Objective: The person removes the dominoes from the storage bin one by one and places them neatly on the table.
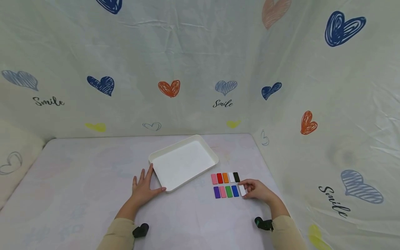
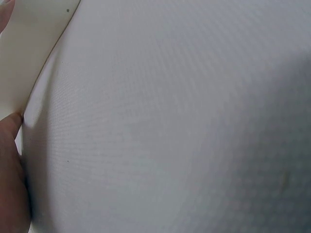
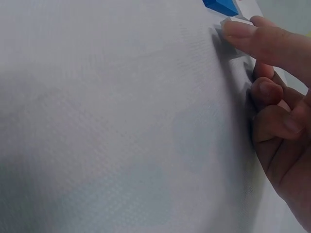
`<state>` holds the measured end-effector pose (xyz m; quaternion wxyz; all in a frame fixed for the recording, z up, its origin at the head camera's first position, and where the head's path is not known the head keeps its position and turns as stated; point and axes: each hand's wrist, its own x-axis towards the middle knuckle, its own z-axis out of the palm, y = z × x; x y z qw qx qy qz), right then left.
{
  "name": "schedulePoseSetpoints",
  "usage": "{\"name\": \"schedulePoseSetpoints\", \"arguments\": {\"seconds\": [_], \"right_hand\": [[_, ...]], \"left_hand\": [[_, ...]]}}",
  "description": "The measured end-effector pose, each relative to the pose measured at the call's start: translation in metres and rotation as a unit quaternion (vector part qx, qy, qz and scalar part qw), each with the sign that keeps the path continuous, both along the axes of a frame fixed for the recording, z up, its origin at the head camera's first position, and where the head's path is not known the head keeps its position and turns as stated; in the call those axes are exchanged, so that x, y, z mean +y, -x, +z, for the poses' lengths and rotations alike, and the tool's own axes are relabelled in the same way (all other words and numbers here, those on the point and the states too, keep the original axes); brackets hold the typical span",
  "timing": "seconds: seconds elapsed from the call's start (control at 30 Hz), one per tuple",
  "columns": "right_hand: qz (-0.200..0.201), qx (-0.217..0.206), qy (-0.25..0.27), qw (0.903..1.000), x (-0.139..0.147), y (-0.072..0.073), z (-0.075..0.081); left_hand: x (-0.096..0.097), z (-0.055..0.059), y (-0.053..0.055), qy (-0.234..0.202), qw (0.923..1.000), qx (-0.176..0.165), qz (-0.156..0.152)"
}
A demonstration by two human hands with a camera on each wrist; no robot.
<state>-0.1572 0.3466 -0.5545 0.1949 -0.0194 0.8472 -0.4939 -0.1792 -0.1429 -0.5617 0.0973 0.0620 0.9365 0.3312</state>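
My left hand (image 1: 143,190) touches the near-left side of a white rectangular tray (image 1: 204,169), thumb and fingers spread apart along its edge. In the left wrist view, the tray's outer wall (image 2: 29,53) shows beside a fingertip and the thumb. With thumb and index finger, my right hand (image 1: 257,190) pinches a small white rectangular block (image 1: 242,190) by its two ends, at the right end of the front row. Beside it in that row lie a blue block (image 1: 235,191), a green block (image 1: 229,191), a pink block (image 1: 223,192) and a purple block (image 1: 217,192).
Behind that row, a second row holds a pink block (image 1: 214,178), red block (image 1: 220,178), orange block (image 1: 225,177), white block (image 1: 231,177) and black block (image 1: 236,177). The pale-covered table (image 1: 93,173) meets heart-printed curtains (image 1: 193,69) at the back and right.
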Motion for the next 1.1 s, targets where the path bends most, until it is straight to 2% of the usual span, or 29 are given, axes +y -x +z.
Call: {"name": "schedulePoseSetpoints", "arguments": {"seconds": [0.27, 0.57, 0.9, 1.1], "right_hand": [[-0.007, 0.005, -0.022, 0.9997, -0.0035, -0.0008, -0.0007], [0.003, 0.021, -0.047, 0.9987, -0.0055, 0.0003, -0.0009], [-0.016, 0.01, -0.033, 0.9993, -0.0045, 0.0003, -0.0043], [-0.017, 0.012, -0.027, 0.9994, -0.0031, 0.0003, -0.007]], "left_hand": [[-0.0006, -0.0001, 0.0007, 0.001, 1.0, -0.001, 0.002], [-0.0005, -0.0009, 0.0013, -0.003, 0.9999, 0.009, 0.001], [-0.0012, 0.0017, 0.0012, 0.003, 1.0, -0.007, 0.002], [-0.0013, 0.0016, 0.0017, 0.002, 1.0, -0.006, 0.001]]}}
